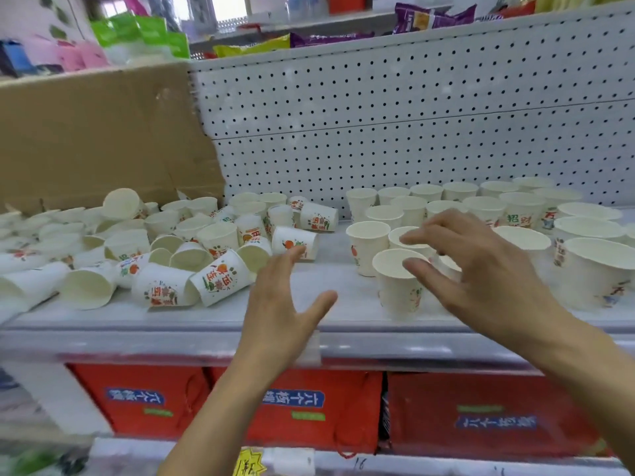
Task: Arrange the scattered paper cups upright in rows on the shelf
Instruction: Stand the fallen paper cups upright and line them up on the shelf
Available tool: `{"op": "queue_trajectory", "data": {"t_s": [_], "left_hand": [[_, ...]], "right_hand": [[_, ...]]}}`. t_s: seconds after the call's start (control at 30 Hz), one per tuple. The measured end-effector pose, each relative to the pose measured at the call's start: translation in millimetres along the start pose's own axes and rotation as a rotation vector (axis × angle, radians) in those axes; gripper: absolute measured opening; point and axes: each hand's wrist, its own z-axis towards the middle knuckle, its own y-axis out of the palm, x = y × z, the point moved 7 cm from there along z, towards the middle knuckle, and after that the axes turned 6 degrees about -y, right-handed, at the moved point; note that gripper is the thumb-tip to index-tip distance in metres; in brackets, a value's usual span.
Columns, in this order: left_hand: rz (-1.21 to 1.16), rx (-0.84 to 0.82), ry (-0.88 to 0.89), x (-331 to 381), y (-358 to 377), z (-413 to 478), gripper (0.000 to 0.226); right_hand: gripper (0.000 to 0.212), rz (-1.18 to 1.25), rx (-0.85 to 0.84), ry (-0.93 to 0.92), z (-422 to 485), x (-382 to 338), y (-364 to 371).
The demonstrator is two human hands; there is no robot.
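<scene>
Several white paper cups with fruit prints lie tumbled in a pile (144, 249) on the left half of the grey shelf (206, 324). On the right half, several cups stand upright in rows (457, 204). The nearest upright cup (398, 286) stands at the front of the rows. My right hand (481, 266) hovers just right of it, over the front cups, fingers spread and holding nothing. My left hand (281, 304) is open above the bare middle of the shelf, its fingertips close to a cup lying on its side (295, 242).
A brown cardboard box flap (99, 135) leans behind the pile at the left. White pegboard (412, 108) backs the shelf. Red gift boxes (309, 410) fill the shelf below. Snack bags (429, 18) sit on the upper shelf.
</scene>
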Motion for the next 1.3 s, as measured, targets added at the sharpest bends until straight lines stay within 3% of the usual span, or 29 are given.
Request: {"op": "queue_trajectory", "data": {"t_s": [0.1, 0.17, 0.33, 0.47, 0.57, 0.73, 0.83, 0.93, 1.03, 1.17, 1.3], "left_hand": [[0.201, 0.171, 0.004, -40.2, -48.4, 21.2, 0.069], [0.386, 0.201, -0.03, -62.9, -67.8, 36.7, 0.077], [0.784, 0.023, -0.037, -97.8, -65.9, 66.2, 0.099], [0.801, -0.039, 0.012, -108.6, -59.6, 73.0, 0.092], [0.729, -0.034, 0.038, -115.9, -60.0, 72.0, 0.081], [0.64, -0.018, 0.097, -126.4, -65.7, 68.7, 0.083], [0.376, -0.008, 0.081, -119.9, -74.8, 65.9, 0.078], [-0.115, -0.03, -0.04, -111.0, -79.6, 61.6, 0.073], [-0.407, -0.151, -0.105, -93.0, -65.1, 52.0, 0.076], [-0.512, -0.252, -0.13, -81.3, -38.9, 42.9, 0.062], [-0.393, -0.269, -0.145, -77.1, -30.9, 43.2, 0.053]], "right_hand": [[0.029, 0.108, -0.12, -0.034, 37.4, -29.7, 36.0], [0.039, 0.145, -0.255, -0.04, 61.9, -48.1, 72.1], [0.079, -0.186, -0.559, -0.287, 107.5, -82.6, 183.1], [0.089, -0.309, -0.585, -0.456, 126.5, -86.5, 231.4], [0.078, -0.295, -0.576, -0.522, 129.3, -86.9, 242.7], [0.068, -0.221, -0.422, -0.566, 128.0, -91.4, 235.1], [0.066, -0.073, -0.294, -0.439, 127.7, -88.8, 211.4], [0.07, 0.237, -0.142, -0.131, 118.1, -77.2, 176.1], [0.073, 0.397, -0.143, 0.165, 94.1, -60.9, 153.3], [0.072, 0.412, -0.265, 0.411, 61.5, -40.2, 145.2], [0.078, 0.301, -0.419, 0.412, 48.6, -41.3, 145.9]]}}
